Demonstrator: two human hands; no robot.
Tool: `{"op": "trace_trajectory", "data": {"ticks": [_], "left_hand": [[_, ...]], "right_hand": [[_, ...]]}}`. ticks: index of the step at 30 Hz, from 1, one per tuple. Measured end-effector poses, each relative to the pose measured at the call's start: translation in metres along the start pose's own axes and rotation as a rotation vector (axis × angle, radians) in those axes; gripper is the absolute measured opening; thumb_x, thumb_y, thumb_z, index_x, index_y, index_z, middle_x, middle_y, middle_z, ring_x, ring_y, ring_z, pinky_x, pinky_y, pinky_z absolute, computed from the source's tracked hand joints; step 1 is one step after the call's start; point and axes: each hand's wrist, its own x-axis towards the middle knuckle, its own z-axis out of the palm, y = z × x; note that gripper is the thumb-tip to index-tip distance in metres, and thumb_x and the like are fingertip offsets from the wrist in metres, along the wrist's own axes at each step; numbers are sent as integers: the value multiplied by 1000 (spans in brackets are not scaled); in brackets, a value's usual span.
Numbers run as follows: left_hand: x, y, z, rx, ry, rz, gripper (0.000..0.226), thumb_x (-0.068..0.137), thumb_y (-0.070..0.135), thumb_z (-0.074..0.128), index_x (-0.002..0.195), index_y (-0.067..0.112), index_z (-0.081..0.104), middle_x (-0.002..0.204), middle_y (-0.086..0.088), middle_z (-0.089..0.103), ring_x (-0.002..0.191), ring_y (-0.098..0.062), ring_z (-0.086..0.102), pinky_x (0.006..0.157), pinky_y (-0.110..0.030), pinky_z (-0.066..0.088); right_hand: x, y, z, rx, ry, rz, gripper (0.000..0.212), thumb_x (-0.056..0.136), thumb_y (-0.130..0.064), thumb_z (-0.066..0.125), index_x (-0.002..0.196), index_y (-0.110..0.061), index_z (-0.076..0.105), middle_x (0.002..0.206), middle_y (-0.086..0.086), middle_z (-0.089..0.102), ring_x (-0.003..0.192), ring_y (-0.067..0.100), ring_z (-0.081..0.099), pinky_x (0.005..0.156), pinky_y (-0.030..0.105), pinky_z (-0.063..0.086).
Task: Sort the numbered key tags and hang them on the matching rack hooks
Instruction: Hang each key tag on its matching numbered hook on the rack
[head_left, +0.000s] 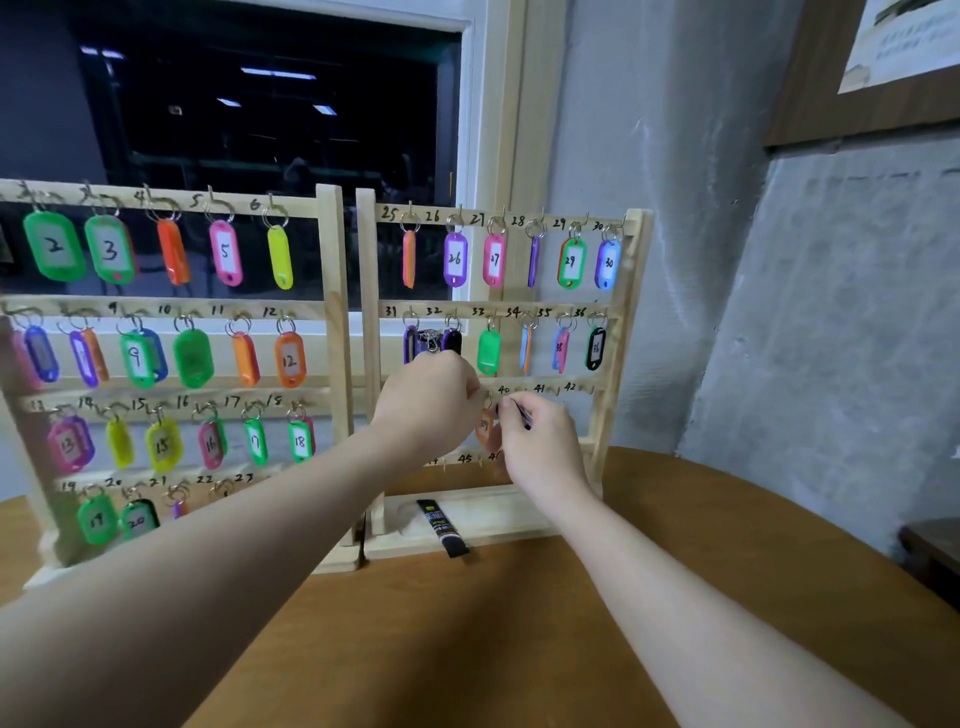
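Our left hand (436, 395) and right hand (535, 436) both pinch the orange tag (484, 427) at the hook under 39, third row of the right rack (618, 332). It hangs long axis vertical, ring up. Higher rows seem filled; hooks 40 to 42 and the row below wait empty

Bare hooks (558, 389) right; tags (488, 351) crowd above, seemingly.

Looked like an office or back room: dark window (270, 104) reflecting ceiling strip lights, rough plastered wall (727, 260), wooden table (467, 623).
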Motion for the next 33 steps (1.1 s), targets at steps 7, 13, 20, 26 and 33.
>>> {"op": "trace_trajectory", "data": {"ticks": [7, 13, 20, 26, 33], "left_hand": [[-8, -5, -2, 44, -30, 7, 30, 94, 22, 54, 73, 14, 73, 64, -4, 65, 61, -25, 62, 58, -37, 58], [-28, -23, -9, 41, -63, 11, 26, 92, 23, 56, 68, 21, 69, 66, 0, 66, 64, -24, 63, 62, -37, 57], [-86, -37, -30, 50, -168, 5, 19, 87, 18, 58, 79, 17, 75, 74, 0, 70, 71, -25, 65, 64, -33, 54], [-176, -63, -74, -43, -272, -55, 13, 90, 14, 64, 83, 18, 75, 63, 8, 71, 51, 5, 58, 53, -14, 45], [-319, -119, -109, -122, -274, -247, 8, 91, 22, 70, 87, 22, 77, 74, 10, 72, 68, 0, 62, 66, -21, 44]], "right_hand": [[8, -2, 9, -88, -29, 49, 33, 91, -33, 43, 74, -12, 62, 66, 8, 69, 61, 36, 67, 63, 54, 60], [1, 3, 2, -106, -86, 76, 34, 102, -27, 49, 82, -4, 66, 67, 12, 71, 46, 21, 64, 60, 37, 55], [-54, 3, -30, -187, -166, 160, 37, 102, -25, 55, 78, 1, 68, 51, -3, 64, 36, 9, 54, 40, 16, 39], [-147, -37, -31, -225, -343, 124, 30, 94, -21, 61, 68, -9, 69, 53, -7, 66, 45, 10, 56, 45, 13, 40], [-271, -63, 17, -233, -533, -17, 18, 87, -30, 74, 70, -24, 70, 60, -9, 62, 62, 9, 57, 61, 25, 44]]}}
